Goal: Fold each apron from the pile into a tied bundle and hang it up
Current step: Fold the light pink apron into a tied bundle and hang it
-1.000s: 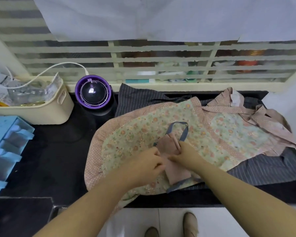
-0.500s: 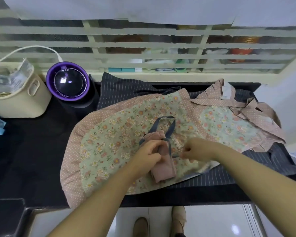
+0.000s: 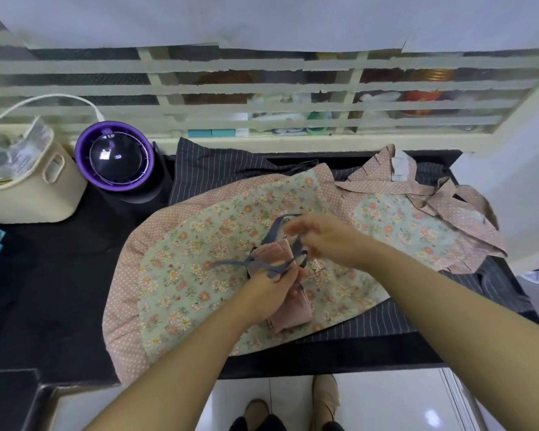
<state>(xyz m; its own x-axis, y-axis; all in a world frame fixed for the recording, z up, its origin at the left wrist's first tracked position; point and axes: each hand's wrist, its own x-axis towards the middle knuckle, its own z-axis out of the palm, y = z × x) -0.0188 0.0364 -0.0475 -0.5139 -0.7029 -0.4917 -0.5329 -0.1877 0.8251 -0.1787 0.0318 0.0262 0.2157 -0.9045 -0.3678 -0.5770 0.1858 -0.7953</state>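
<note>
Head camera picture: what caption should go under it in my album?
Left hand and right hand tie blue-grey straps round a folded pink apron bundle on a floral apron.

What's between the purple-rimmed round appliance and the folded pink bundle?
Head view: a dark pinstriped cloth corner, then the floral apron with pink dotted border, which the folded pink bundle lies on.

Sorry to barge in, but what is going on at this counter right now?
A person is tying a folded pink apron bundle with its blue-grey straps. The left hand pinches the crossed straps against the bundle, while the right hand holds a strap loop above it. The bundle lies on a floral apron spread over a dark striped apron on the black counter. It has not yet been hung up.
</note>
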